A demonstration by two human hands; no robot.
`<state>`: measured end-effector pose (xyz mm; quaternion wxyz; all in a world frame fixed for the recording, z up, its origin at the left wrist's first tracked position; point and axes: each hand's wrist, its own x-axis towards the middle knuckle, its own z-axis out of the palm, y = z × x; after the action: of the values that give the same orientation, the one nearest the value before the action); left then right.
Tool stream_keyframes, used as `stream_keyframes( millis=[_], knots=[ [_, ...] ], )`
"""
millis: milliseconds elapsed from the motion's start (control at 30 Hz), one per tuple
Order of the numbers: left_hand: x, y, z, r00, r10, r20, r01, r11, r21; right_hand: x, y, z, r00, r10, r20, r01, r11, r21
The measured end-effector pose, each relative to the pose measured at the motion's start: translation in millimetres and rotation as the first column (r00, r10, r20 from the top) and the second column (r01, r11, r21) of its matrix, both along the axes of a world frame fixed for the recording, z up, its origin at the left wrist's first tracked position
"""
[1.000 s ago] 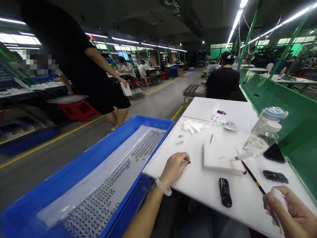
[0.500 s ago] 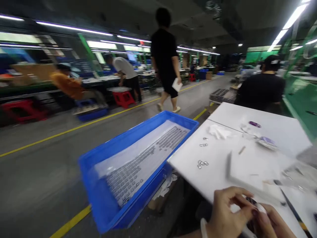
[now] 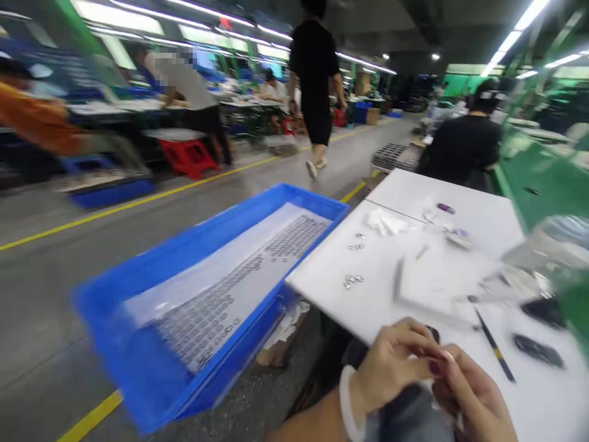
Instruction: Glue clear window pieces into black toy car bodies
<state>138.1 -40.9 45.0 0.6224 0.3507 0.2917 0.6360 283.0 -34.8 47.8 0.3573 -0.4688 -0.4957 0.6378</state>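
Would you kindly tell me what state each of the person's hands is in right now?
Left hand: closed, fingers curled; whether it holds anything cannot be told.
Right hand: closed, against the left; whether it holds anything cannot be told.

Left hand (image 3: 391,368) and right hand (image 3: 473,399) now meet at the near edge of the table (image 3: 322,276), fingers together; previously they were well apart. A further cluster of metal pieces (image 3: 352,281) has appeared on the table, nearest that edge. The walking person (image 3: 315,80) has moved farther off beyond the table.

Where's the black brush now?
In the head view, the black brush lies on the white table, right of the right hand, beside a black object.
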Motion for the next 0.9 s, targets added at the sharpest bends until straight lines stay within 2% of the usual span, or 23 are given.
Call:
stream_keyframes(
  millis=[100, 167, 200, 267, 333, 367, 433, 500, 567, 633, 733, 900],
  knots=[
    [-3.6, -1.2, -2.4, 0.975, -0.112, 0.191, 0.132, 0.986, -0.097, -2.8, -8.5, 10.3, 0.990, -0.135, -0.047, 0.140, 0.984, 0.106],
    [-6.8, -1.3, -4.0, 0.956, -0.143, 0.257, 0.189, 0.968, -0.165, -1.9, -10.8, 16.4, 0.969, -0.248, 0.005, 0.240, 0.944, 0.228],
    [-7.9, -1.5, -4.7, 0.949, -0.155, 0.276, 0.212, 0.959, -0.191, -0.7, -11.4, 18.7, 0.951, -0.305, 0.044, 0.276, 0.906, 0.321],
    [-8.7, -2.3, -5.7, 0.934, -0.185, 0.306, 0.258, 0.942, -0.215, 1.7, -11.6, 22.3, 0.916, -0.387, 0.103, 0.264, 0.777, 0.571],
    [-7.8, -3.1, -5.8, 0.919, -0.210, 0.332, 0.292, 0.931, -0.220, 1.9, -10.5, 25.0, 0.912, -0.386, 0.139, 0.137, 0.606, 0.784],
    [-7.0, -3.3, -5.8, 0.915, -0.210, 0.344, 0.297, 0.928, -0.223, 0.8, -9.6, 26.4, 0.916, -0.366, 0.162, 0.058, 0.522, 0.851],
    [-5.1, -2.9, -5.8, 0.914, -0.185, 0.360, 0.283, 0.928, -0.242, -3.7, -7.4, 29.0, 0.911, -0.345, 0.227, -0.084, 0.383, 0.920],
    [-3.6, -1.7, -6.3, 0.924, -0.142, 0.356, 0.248, 0.930, -0.272, -8.8, -5.6, 31.1, 0.876, -0.390, 0.284, -0.188, 0.266, 0.945],
    [-2.7, -0.1, -7.3, 0.934, -0.110, 0.340, 0.216, 0.932, -0.292, -11.2, -5.0, 32.7, 0.831, -0.449, 0.328, -0.272, 0.186, 0.944],
    [-2.3, 1.3, -8.4, 0.938, -0.103, 0.331, 0.208, 0.931, -0.299, -8.8, -5.7, 34.8, 0.796, -0.459, 0.394, -0.352, 0.177, 0.919],
    [-1.9, 2.3, -9.3, 0.934, -0.124, 0.336, 0.231, 0.926, -0.300, 1.5, -7.6, 39.8, 0.766, -0.434, 0.475, -0.421, 0.220, 0.880],
    [-0.5, 2.4, -8.5, 0.926, -0.140, 0.350, 0.255, 0.916, -0.310, 9.8, -6.1, 44.8, 0.790, -0.445, 0.422, -0.360, 0.221, 0.906]
  ],
)
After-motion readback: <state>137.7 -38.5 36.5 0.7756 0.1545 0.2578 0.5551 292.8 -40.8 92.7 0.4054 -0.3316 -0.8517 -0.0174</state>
